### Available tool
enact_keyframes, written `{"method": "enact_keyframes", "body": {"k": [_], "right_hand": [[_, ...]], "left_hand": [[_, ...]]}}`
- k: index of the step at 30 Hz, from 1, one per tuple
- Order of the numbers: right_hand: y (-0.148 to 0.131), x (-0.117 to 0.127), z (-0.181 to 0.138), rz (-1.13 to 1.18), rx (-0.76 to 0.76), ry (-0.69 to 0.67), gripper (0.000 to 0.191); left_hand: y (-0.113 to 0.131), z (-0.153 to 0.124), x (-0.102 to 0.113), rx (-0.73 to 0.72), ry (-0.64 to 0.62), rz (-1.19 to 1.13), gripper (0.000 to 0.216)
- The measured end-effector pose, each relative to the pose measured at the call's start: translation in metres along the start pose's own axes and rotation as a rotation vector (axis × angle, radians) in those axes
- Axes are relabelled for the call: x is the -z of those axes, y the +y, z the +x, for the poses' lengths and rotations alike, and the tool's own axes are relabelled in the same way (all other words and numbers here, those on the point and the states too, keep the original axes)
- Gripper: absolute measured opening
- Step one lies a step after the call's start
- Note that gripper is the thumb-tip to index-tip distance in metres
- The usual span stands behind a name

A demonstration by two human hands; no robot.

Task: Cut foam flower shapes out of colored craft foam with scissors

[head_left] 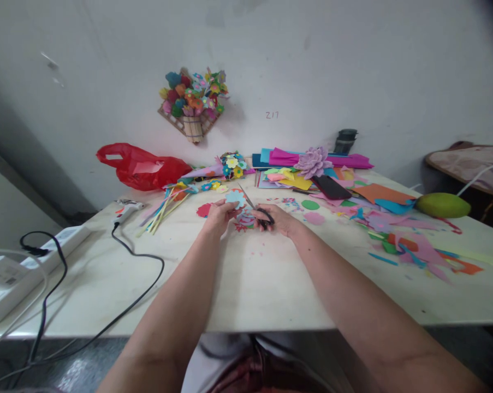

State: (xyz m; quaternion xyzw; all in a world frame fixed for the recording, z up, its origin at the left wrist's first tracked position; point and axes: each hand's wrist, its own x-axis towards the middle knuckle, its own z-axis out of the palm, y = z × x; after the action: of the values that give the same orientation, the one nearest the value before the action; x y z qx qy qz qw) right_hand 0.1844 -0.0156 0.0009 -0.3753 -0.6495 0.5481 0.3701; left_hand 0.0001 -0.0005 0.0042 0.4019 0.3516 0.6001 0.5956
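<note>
My left hand (220,215) pinches a light blue flower-shaped paper cutout (235,200) above the middle of the table. Close beside it, my right hand (275,219) is closed around the black handles of a pair of scissors (264,217). The blades point up and to the left, near the cutout's right edge; whether they touch the paper I cannot tell. A red paper piece (204,209) lies left of my left hand. Beneath and between the hands are small coloured scraps, partly hidden. Right of the scissors lie a green paper oval (310,204) and a pink paper cutout (314,218).
A red plastic bag (143,169), paper strips (164,210) and a glue gun (125,212) with its cord are on the left. A power strip (66,240) lines the left edge. At right are a phone (332,187), paper scraps (422,251) and a green fruit (443,205).
</note>
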Motion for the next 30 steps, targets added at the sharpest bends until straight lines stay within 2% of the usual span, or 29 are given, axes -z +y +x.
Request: {"method": "enact_keyframes", "body": {"k": [10,22,30], "right_hand": [[-0.006,-0.002,0.013,-0.035,-0.022,-0.076,0.028],[-0.018,-0.009,0.03,-0.057,-0.053,-0.151,0.03],[-0.006,-0.01,0.026,0.147,-0.051,-0.189,0.044]], "left_hand": [[0.001,0.001,0.003,-0.024,0.001,-0.073,0.016],[0.003,0.005,0.01,-0.07,0.074,-0.15,0.013],[0.005,0.002,0.01,-0.064,0.028,-0.15,0.015]]}}
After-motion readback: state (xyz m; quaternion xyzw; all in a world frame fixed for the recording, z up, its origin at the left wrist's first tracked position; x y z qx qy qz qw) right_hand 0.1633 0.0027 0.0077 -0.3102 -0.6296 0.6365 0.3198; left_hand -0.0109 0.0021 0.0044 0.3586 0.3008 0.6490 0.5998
